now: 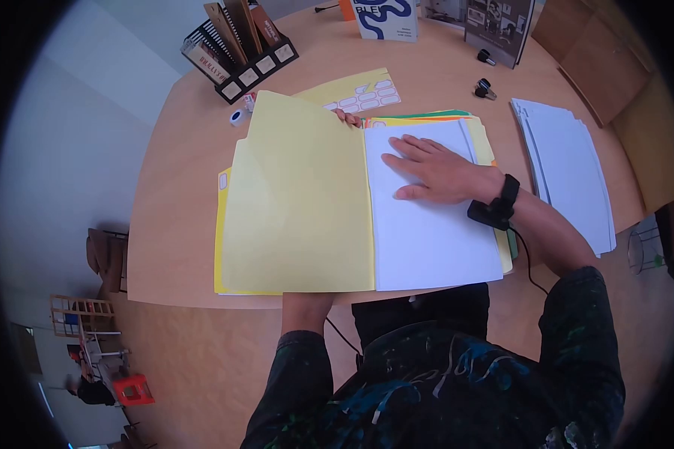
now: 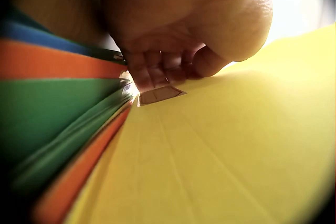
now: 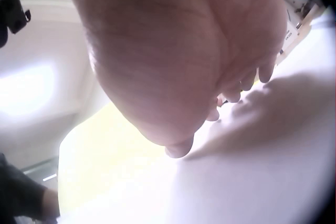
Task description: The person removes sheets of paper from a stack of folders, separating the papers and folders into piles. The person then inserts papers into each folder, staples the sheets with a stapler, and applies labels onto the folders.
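A pale yellow folder (image 1: 303, 202) lies spread open over a stack of coloured folders, with white paper (image 1: 438, 239) on its right side. My right hand (image 1: 438, 170) rests palm down on the paper, fingers spread; the right wrist view shows the hand (image 3: 173, 56) with its fingertips touching the sheet. My left forearm passes under the folder, and fingers of my left hand (image 1: 348, 117) curl over its top edge near the fold. In the left wrist view, that hand (image 2: 184, 24) grips the yellow folder (image 2: 226, 129) beside a label (image 2: 160, 95), with orange and green folders at its left.
White sheets (image 1: 569, 165) lie at the right. Behind the folders are a label sheet (image 1: 367, 99), a tape roll (image 1: 237, 117), a black organizer (image 1: 258, 75) with books, upright books (image 1: 388, 21) and black clips (image 1: 484, 90). The table's near edge (image 1: 180, 301) runs below the stack.
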A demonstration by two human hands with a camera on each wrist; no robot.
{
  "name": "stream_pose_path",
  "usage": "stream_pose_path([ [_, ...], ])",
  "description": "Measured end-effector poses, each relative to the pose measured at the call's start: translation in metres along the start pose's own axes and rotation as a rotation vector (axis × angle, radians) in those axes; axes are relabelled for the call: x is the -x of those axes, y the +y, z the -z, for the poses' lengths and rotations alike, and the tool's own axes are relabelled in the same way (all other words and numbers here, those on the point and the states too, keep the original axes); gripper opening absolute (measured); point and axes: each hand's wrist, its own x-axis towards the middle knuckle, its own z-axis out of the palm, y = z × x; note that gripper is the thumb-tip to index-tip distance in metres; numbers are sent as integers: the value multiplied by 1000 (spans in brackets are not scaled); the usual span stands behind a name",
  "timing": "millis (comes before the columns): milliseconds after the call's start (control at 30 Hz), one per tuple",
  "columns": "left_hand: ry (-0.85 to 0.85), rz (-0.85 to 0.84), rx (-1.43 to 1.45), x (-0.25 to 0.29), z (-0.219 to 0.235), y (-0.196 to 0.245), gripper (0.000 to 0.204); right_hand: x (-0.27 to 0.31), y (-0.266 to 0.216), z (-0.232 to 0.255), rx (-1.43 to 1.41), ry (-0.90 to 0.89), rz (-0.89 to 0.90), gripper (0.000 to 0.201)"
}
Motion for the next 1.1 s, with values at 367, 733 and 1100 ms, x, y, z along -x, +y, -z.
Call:
stream_pose_path([
  [367,-98,135,-29,5,9,8,31,-3,-3,0,-25,-46,-27,74],
  [733,30,-361,227,-236,-82,17,37,15,16,-1,-599,152,86,67],
  [1100,-37,-272,435,-240,-87,16,32,22,4,19,-836,211,-135,62],
])
